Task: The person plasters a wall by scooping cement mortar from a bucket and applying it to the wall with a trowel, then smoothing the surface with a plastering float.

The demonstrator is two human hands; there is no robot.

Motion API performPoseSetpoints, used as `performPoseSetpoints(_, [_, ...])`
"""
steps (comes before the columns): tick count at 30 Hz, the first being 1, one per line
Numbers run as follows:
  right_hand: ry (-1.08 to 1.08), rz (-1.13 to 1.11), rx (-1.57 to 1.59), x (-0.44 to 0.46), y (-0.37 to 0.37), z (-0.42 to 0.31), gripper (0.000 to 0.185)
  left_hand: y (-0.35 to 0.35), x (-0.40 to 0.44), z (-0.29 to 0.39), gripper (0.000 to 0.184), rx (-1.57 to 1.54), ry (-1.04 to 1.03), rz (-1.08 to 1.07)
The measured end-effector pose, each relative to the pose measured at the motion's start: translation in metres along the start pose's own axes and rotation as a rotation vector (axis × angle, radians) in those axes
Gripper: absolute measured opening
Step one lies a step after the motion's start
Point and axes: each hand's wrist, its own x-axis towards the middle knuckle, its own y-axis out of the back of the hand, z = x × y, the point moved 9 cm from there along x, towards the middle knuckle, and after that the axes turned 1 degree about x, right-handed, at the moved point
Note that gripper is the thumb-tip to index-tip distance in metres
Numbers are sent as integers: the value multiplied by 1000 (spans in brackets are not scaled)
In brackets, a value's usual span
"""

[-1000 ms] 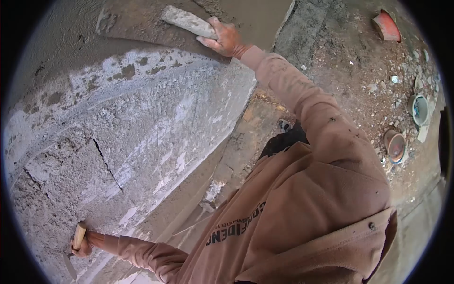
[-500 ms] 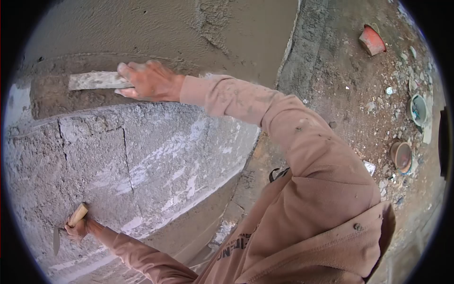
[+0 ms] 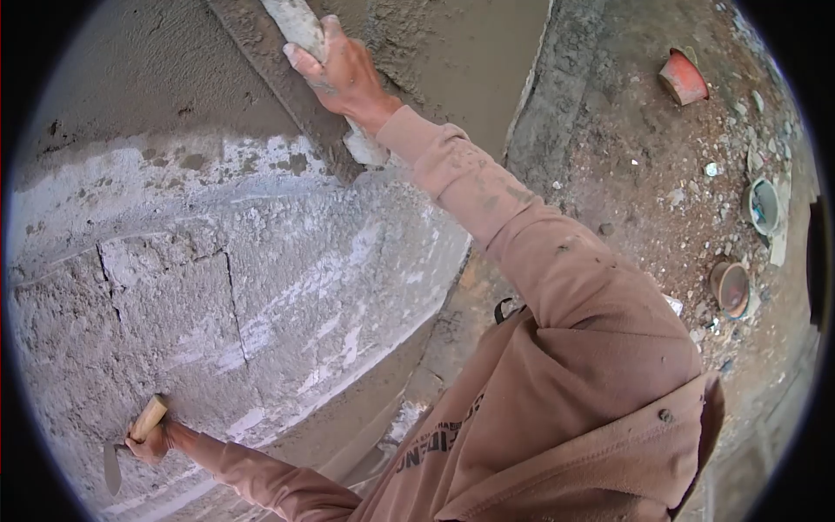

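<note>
My right hand (image 3: 350, 80) is closed around the pale, mortar-crusted handle of a long plastering float (image 3: 261, 74). The float's brown board lies slantwise against wet grey plaster (image 3: 148, 70), its lower end over the border with the rough surface. At the lower left, my left hand (image 3: 153, 445) grips a trowel (image 3: 112, 470) by its wooden handle, the metal blade pointing down. That hand is in front of rough grey wall (image 3: 174, 313) with dark cracks and whitish streaks. Part of the float is cut off by the top of the view.
A vertical plaster edge (image 3: 529, 83) borders the rubble-strewn ground (image 3: 644, 191) on the right. On that ground are a red bucket (image 3: 684, 78), a pale bucket with something bluish inside (image 3: 763, 207) and a brown round container (image 3: 730, 289). Stones and debris lie around them.
My right hand has moved up and right with the float, which has turned from nearly level to steeply slanted. A whitish, mortar-spotted strip is now uncovered. The left hand still holds the trowel, slightly lower.
</note>
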Motion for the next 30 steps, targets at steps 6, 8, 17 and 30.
performPoseSetpoints(6, [-187, 84, 111, -36, 29, 96, 53, 4, 18, -22, 30, -3, -29, -25])
performPoseSetpoints(8, [-297, 83, 121, -52, 34, 115, 50, 4, 26, -28, 38, 350, -290, -114])
performPoseSetpoints(17, [-586, 219, 213, -131, 53, 204, 44, -5, 17, -27, 41, -116, 76, -4])
performPoseSetpoints(30, [-810, 231, 336, -236, 41, 231, 40, -25, -37, 77, 25, 609, -1046, 99])
